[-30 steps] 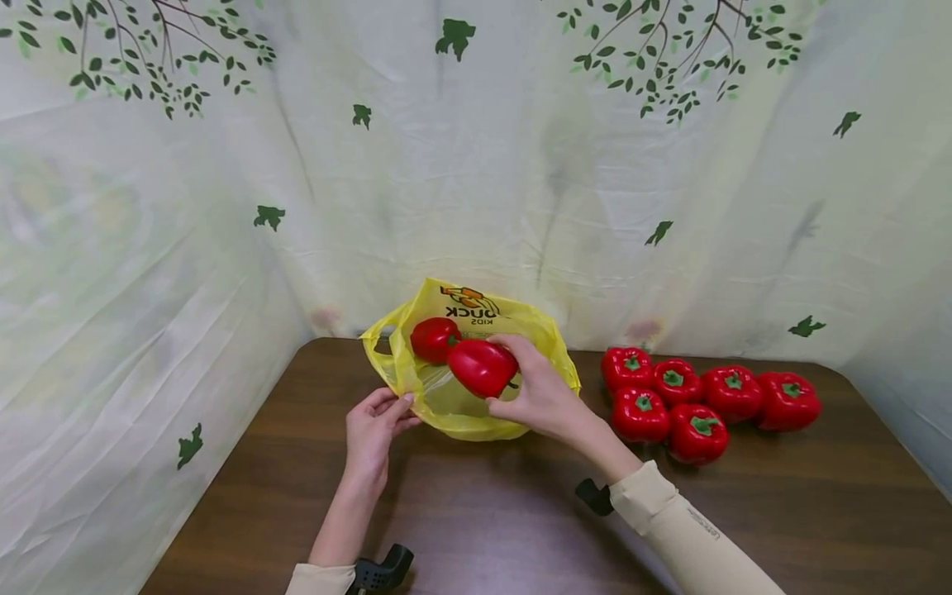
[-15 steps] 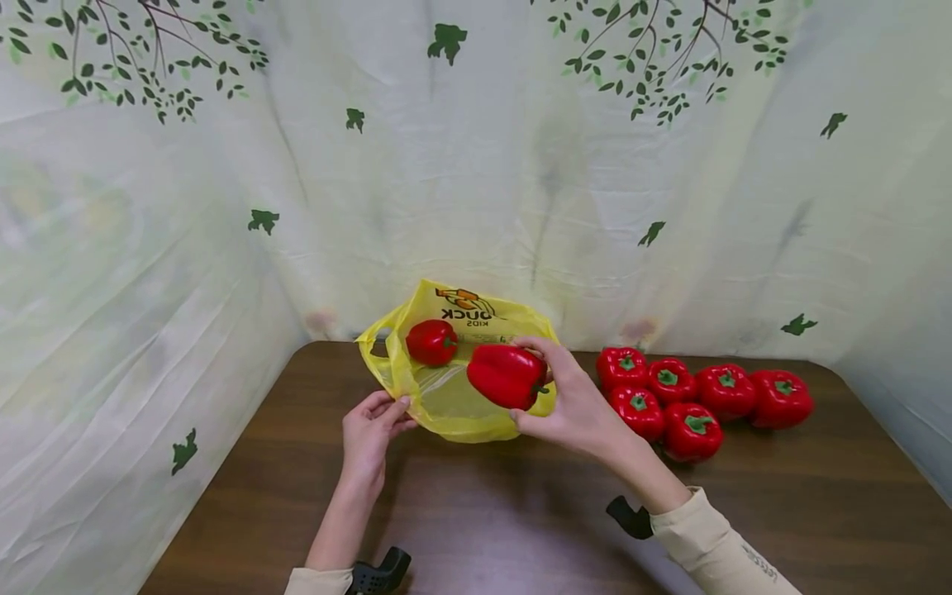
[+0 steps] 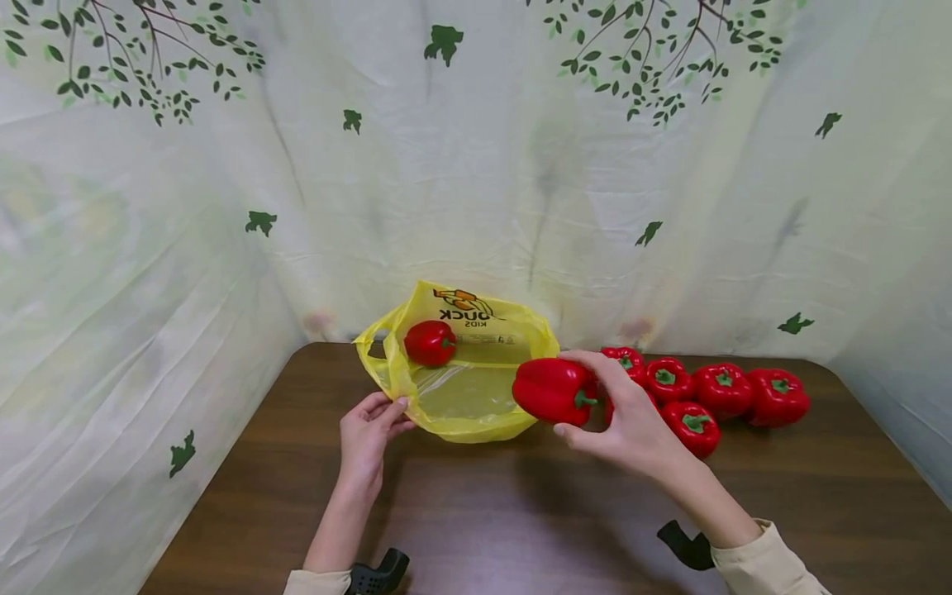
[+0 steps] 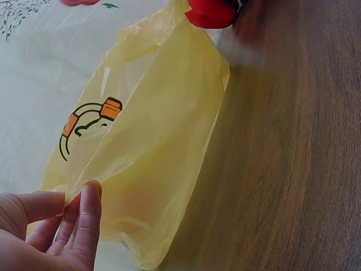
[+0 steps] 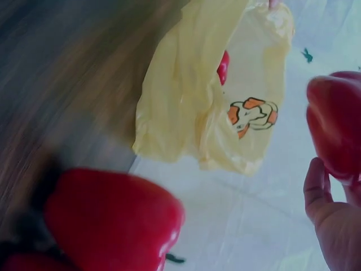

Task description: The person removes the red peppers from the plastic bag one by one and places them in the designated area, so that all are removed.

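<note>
A yellow plastic bag [image 3: 487, 426] stands with its mouth wide open near the table's back edge. My left hand [image 3: 366, 438] pinches the front left of its rim between thumb and fingers; the left wrist view shows this hand [image 4: 67, 226] on the thin plastic. One red bell pepper [image 3: 430, 343] lies inside the bag at the left. To the right of the bag mouth, my right hand [image 3: 632, 426] holds another red bell pepper [image 3: 552, 390] above the table, its green stem turned toward the palm. That held pepper [image 5: 338, 124] is partly cut off in the right wrist view.
Several red bell peppers [image 3: 721, 390] sit together on the right of the brown wooden table [image 3: 476, 512]; my right hand hides part of the group. A pale curtain [image 3: 476, 165] with leaf prints hangs behind the table and along its sides.
My right hand has carried its pepper rightward, from over the bag's mouth to beside its right rim. The left hand keeps its pinch on the bag; the other pepper stays inside.
</note>
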Action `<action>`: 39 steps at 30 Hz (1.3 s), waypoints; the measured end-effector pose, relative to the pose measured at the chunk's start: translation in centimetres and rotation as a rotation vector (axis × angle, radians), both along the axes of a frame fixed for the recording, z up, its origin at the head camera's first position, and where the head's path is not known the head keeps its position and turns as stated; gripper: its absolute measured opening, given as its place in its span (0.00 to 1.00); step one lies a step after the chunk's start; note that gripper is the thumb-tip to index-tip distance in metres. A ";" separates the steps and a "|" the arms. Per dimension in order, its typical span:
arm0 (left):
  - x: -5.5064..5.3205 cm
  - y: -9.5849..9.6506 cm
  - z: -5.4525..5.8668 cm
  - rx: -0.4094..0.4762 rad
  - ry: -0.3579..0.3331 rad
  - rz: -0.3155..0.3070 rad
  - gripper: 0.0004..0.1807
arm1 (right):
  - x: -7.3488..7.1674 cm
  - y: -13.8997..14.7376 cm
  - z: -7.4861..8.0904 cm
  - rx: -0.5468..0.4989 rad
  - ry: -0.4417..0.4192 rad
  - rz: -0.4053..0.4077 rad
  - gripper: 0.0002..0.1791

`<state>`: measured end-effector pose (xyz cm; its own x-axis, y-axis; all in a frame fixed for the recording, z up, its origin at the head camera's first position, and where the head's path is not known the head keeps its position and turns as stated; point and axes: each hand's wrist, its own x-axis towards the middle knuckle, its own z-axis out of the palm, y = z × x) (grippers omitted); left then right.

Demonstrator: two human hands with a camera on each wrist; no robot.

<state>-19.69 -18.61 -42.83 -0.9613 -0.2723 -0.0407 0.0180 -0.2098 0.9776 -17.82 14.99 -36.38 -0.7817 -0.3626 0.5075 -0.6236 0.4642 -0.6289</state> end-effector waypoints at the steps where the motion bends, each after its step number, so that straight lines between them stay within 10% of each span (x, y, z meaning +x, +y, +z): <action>1: 0.0 0.0 0.0 -0.001 -0.001 0.000 0.15 | 0.2 0.3 0.0 -0.001 -0.015 -0.008 0.46; 23: -0.1 0.0 -0.2 -0.009 -0.003 0.009 0.13 | 3.8 7.7 0.8 0.056 -0.123 -0.239 0.38; 39: -0.1 0.0 -0.1 0.014 0.003 -0.003 0.15 | 5.9 13.4 1.4 0.002 -0.276 -0.235 0.35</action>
<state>-19.77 -18.56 -42.89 -0.9622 -0.2693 -0.0416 0.0204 -0.2234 0.9745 -11.95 28.37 -34.94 -0.9513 -0.1569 0.2652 -0.3063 0.5760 -0.7579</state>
